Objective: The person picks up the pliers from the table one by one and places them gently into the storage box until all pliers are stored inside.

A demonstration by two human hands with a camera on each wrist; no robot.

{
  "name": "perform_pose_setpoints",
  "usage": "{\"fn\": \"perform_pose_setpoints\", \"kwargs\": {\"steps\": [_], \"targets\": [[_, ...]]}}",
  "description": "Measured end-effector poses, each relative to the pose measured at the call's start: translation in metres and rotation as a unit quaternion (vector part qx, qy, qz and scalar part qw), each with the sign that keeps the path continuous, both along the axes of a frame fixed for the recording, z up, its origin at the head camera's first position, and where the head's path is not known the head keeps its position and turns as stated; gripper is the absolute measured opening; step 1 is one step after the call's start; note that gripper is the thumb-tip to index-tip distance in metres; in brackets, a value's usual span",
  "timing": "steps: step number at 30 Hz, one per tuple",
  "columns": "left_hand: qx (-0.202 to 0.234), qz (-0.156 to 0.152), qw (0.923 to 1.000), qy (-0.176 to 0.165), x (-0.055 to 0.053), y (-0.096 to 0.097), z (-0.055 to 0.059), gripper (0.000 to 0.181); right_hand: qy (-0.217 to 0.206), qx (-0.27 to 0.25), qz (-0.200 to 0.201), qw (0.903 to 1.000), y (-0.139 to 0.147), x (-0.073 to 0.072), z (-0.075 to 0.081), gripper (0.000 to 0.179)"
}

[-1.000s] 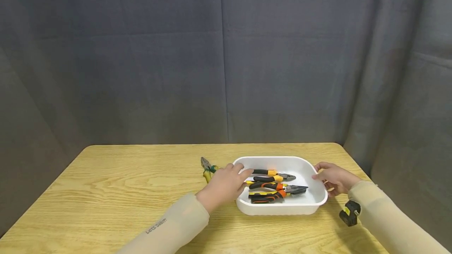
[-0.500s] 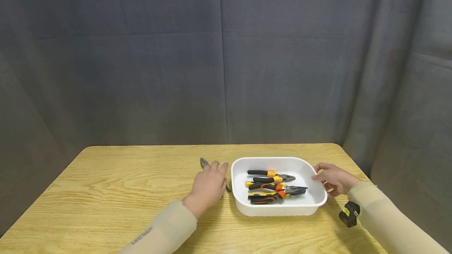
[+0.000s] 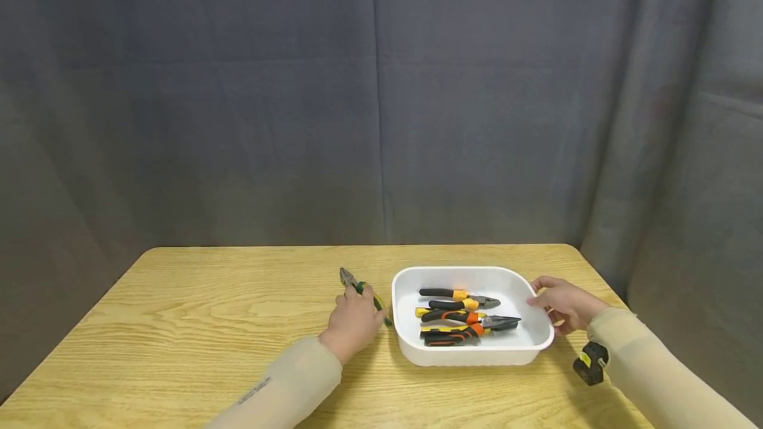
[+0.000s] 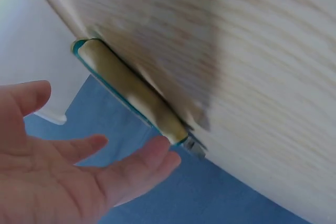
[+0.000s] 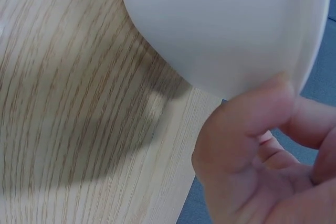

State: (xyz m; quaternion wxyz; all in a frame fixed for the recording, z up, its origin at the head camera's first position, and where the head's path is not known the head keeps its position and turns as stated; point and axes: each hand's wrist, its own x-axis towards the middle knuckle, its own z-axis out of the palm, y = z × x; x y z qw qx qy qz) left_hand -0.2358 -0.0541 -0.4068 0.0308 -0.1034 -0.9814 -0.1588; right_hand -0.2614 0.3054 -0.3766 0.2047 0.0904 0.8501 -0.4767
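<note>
My left hand [image 3: 352, 320] is over a pair of pliers [image 3: 349, 278] with green and yellow handles, lying on the table left of the white tray [image 3: 465, 355]. In the left wrist view its fingers are spread and loosely bent, with fingertips close to the pliers' handles [image 4: 126, 85]; whether they touch is unclear. My right hand [image 3: 566, 304] pinches the tray's right end, thumb over the rim, as the right wrist view of the tray [image 5: 220, 30] also shows. Inside lie pliers with black and yellow handles [image 3: 450, 304] and long-nose pliers with black and orange handles [image 3: 456, 335].
The wooden table [image 3: 208, 323] has its back edge against a grey curtain [image 3: 262, 118]. A black device [image 3: 591, 363] is strapped at the right sleeve. The tray stands near the table's right side.
My left hand has left the tray's left rim and moved left onto the green and yellow pliers. The right hand still holds the tray, which has hardly shifted.
</note>
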Motion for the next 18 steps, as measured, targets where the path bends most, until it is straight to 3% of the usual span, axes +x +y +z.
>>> {"fn": "perform_pose_setpoints", "kwargs": {"steps": [12,18], "targets": [[-0.074,0.053,0.9955,-0.027,-0.011,0.013,-0.007,0.074,0.003,0.005,0.004,1.0000,-0.001,0.001,0.001,0.019],[-0.074,0.086,0.9917,-0.061,-0.020,0.016,-0.013,0.082,0.001,0.008,0.002,1.0000,-0.002,0.000,0.002,0.020]]}}
